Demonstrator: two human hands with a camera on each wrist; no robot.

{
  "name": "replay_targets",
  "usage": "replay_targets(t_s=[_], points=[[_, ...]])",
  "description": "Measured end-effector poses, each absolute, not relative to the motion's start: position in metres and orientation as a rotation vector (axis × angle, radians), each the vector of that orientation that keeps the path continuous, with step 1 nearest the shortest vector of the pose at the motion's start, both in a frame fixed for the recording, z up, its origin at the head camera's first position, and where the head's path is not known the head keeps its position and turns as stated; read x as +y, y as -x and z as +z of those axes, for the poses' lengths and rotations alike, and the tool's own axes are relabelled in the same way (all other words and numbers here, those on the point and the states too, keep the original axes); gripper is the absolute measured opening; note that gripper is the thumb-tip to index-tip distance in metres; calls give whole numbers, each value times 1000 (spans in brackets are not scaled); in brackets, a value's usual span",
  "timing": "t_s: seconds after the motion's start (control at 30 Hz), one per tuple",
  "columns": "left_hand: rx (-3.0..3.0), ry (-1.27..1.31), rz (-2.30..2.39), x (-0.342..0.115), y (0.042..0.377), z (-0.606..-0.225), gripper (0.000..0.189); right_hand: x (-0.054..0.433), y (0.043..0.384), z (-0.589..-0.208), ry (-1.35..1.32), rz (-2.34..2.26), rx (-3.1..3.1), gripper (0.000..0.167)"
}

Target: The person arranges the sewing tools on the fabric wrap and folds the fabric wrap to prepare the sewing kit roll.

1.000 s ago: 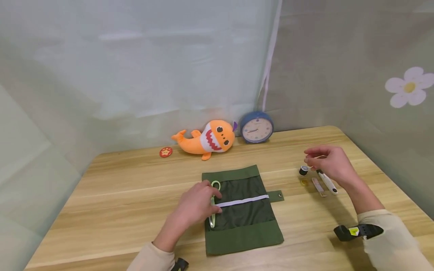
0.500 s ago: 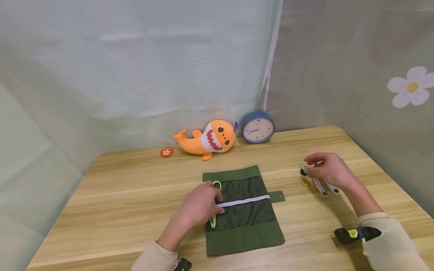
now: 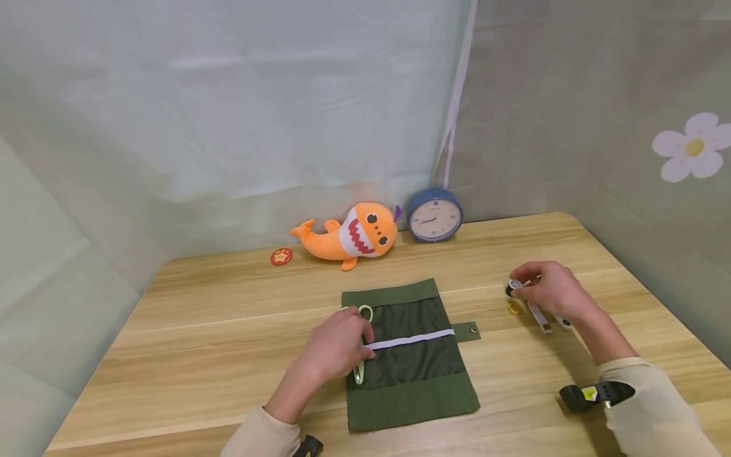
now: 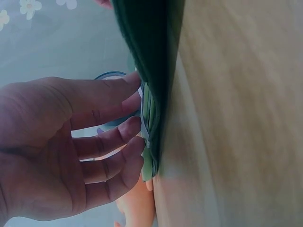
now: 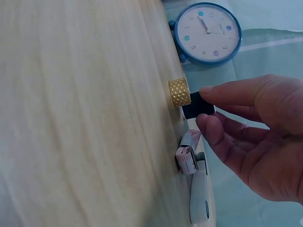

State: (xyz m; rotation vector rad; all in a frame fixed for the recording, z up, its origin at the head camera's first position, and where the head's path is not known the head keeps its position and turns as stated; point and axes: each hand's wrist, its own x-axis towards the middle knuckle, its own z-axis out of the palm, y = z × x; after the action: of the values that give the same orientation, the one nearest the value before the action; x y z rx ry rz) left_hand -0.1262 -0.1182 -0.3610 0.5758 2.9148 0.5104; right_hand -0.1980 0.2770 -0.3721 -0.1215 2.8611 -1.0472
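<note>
My left hand [image 3: 337, 339] rests over the left side of an unrolled dark green fabric tool roll [image 3: 412, 401]. Its fingertips touch the green-handled scissors [image 3: 366, 311], which lie under the roll's white elastic band [image 3: 412, 339]; the hand hides the scissors' middle. In the left wrist view the fingers are extended and only gently bent. At the right of the table, my right hand [image 3: 555, 292] pinches a small spool of black thread [image 5: 198, 107] between thumb and fingers. Beside the spool stands a gold dimpled thimble [image 5: 179, 92].
A rolled pinkish measuring tape [image 5: 186, 153] and a slim white tool [image 5: 199, 196] lie close by the right hand. Along the table's back edge are an orange plush shark [image 3: 328, 246], a blue clock [image 3: 434, 218] and a red round badge [image 3: 281, 256]. Hanging cloth surrounds the table.
My right hand has come down from above the small items and its fingers have closed on the thread spool. The left hand has stayed at the scissors.
</note>
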Motion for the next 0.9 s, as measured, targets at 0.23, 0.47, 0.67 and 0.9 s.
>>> replay_targets(t_s=[0.23, 0.47, 0.67, 0.9], points=[[2918, -587, 495, -118, 126, -363, 14, 275, 199, -370, 149, -1085, 2882, 36], [2927, -582, 477, -117, 127, -362, 14, 265, 203, -360, 163, -1044, 2944, 35], [2922, -577, 463, -116, 128, -362, 13, 251, 206, -352, 199, -1067, 2948, 32], [2922, -574, 460, -116, 127, -361, 12, 229, 209, -343, 251, -1195, 2887, 23]])
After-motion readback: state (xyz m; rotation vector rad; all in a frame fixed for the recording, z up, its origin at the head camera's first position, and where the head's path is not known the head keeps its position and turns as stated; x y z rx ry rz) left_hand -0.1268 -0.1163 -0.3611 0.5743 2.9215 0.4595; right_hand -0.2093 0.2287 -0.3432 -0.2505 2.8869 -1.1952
